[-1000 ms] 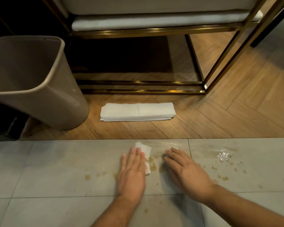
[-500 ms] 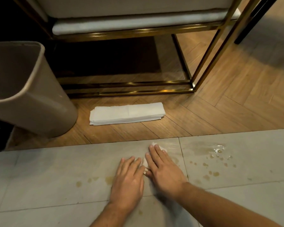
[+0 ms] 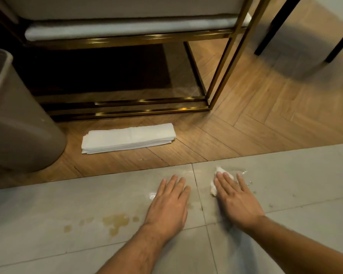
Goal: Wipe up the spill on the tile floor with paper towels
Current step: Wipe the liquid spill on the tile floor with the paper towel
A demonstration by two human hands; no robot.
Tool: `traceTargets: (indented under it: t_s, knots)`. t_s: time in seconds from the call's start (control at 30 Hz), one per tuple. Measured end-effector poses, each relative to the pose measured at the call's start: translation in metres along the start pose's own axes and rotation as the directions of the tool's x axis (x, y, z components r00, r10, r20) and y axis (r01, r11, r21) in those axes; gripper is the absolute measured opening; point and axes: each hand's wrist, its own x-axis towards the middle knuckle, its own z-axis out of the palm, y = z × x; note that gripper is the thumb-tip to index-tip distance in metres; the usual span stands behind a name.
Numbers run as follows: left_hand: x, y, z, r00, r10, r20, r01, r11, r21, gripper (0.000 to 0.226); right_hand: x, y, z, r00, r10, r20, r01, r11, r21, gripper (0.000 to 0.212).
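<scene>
A crumpled white paper towel [image 3: 219, 171] lies on the grey tile floor [image 3: 48, 204], and my right hand [image 3: 237, 197] presses flat on it, so only its far and left edges show. Clear wet streaks [image 3: 244, 172] and small drops lie just right of that hand. My left hand [image 3: 168, 203] rests flat on the tile beside it, fingers apart and with nothing under it. Brownish spill patches [image 3: 115, 221] sit to the left of my left forearm. A small wet glint [image 3: 152, 195] shows by my left thumb.
A folded stack of white paper towels [image 3: 129, 137] lies on the wood floor beyond the tiles. A beige bin [image 3: 18, 135] stands at the left. A gold metal seat frame [image 3: 220, 76] rises behind the stack, with dark furniture legs [image 3: 273, 26] at the far right.
The towel has passed from under my left hand to under my right. My right hand has slid it right, across the tile seam, onto the wet patch. My view has shifted right.
</scene>
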Motion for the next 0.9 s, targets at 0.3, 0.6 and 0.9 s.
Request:
traceTargets:
  t_s: [0.3,0.6,0.9]
  knots:
    - [-0.008,0.019,-0.001,1.000,-0.005,-0.021,0.004,0.999,-0.051,0.040,-0.032,0.047,0.009,0.976,0.218,0.024,-0.218,0.952,0.214,0.049]
    - [0.005,0.017,-0.022,0.979,-0.196,0.056,0.184,0.729,-0.659,0.041,-0.037,0.001,-0.027,0.986,0.141,-0.090,-0.037,0.708,0.705,0.015]
    - [0.003,-0.027,-0.075,0.817,-0.349,0.460,0.416,-0.197,-0.888,0.023,0.004,-0.052,-0.112,0.979,0.100,-0.180,0.163,0.157,0.974,0.021]
